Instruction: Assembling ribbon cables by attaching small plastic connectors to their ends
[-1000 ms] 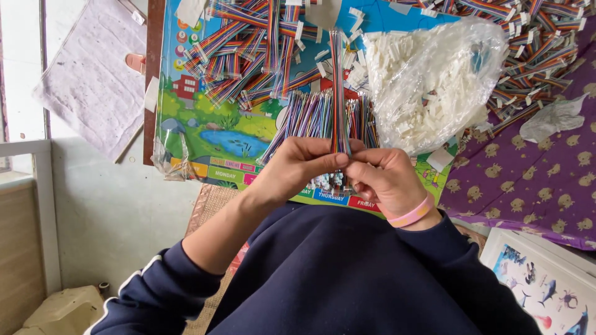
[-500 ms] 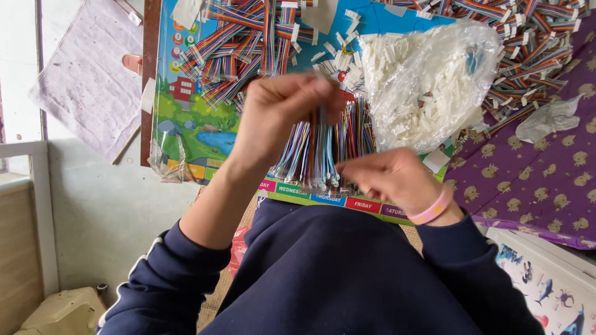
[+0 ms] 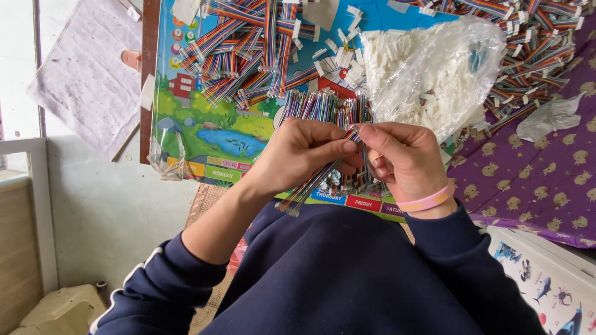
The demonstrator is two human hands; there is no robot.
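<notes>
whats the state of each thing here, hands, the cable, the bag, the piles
left hand: pinching the ribbon cable
right hand: pinching the same cable's upper end
ribbon cable: held slanted between both hands
plastic bag: open, full of white connectors
cable piles: loose, scattered on the colourful mat
pink wristband: on right wrist

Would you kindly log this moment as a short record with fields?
left hand: grips a multicoloured ribbon cable along its length
right hand: pinches the cable's upper end; pink wristband
surface: colourful picture board
behind the hands: row of loose ribbon cables, clear bag of white connectors
right side: purple patterned cloth
</notes>
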